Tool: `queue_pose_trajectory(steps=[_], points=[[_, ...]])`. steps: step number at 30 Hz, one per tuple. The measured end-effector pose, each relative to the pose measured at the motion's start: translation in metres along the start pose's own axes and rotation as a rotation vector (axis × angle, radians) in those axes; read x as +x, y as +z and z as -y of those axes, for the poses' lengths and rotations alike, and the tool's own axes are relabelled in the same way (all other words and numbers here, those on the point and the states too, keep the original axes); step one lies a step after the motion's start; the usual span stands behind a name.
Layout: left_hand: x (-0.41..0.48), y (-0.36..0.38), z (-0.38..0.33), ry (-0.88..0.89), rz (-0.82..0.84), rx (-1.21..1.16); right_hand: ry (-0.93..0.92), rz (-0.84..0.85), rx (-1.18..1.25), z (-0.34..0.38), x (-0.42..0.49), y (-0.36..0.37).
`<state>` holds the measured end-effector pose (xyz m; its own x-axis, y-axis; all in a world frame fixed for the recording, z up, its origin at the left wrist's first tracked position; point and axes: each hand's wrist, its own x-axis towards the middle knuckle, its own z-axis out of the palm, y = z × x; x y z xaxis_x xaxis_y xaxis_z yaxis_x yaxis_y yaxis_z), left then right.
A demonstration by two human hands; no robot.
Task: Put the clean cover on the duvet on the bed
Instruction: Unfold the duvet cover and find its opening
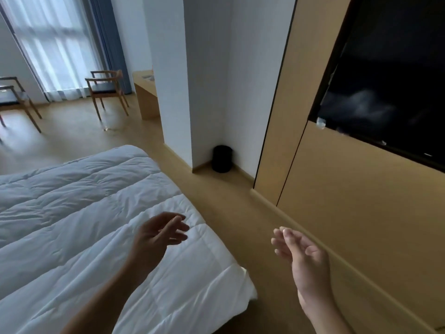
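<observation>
A white quilted duvet point(79, 213) lies spread over the bed, filling the lower left of the head view, its near corner hanging over the bed's edge. My left hand point(156, 237) hovers above the duvet near its right edge, fingers relaxed and spread, holding nothing. My right hand point(301, 254) is out over the wooden floor to the right of the bed, palm turned up, fingers loose and empty. I see no separate cover in view.
A narrow strip of wooden floor point(231, 208) runs between the bed and a wood-panelled wall point(361, 213) with a dark screen point(390, 80). A black bin point(222, 158) stands in the corner by a white pillar. Two chairs point(106, 90) and a desk point(145, 92) stand near the curtained window.
</observation>
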<state>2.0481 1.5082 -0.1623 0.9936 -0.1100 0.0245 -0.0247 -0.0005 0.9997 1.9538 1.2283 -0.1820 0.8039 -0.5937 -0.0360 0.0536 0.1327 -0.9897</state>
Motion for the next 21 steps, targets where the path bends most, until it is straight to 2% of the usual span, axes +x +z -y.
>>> queue_pose_trajectory(steps=[4,7,10,12,16,21], points=[[0.080,0.092,0.008,-0.021,-0.003,-0.053,-0.020,-0.002,-0.018,0.011,0.095,-0.037],[0.121,0.157,0.012,-0.040,0.071,-0.023,-0.002,-0.015,-0.063,0.013,0.151,-0.072],[0.162,0.199,0.020,-0.038,0.155,-0.019,0.024,-0.047,-0.040,0.007,0.206,-0.093],[0.195,0.218,0.024,-0.020,0.155,-0.024,0.041,-0.051,-0.016,0.007,0.251,-0.094],[0.276,0.249,0.031,0.013,0.049,0.012,0.048,0.043,-0.064,0.009,0.357,-0.078],[0.375,0.278,0.018,0.043,0.030,0.109,-0.014,0.221,-0.114,0.026,0.495,-0.045]])
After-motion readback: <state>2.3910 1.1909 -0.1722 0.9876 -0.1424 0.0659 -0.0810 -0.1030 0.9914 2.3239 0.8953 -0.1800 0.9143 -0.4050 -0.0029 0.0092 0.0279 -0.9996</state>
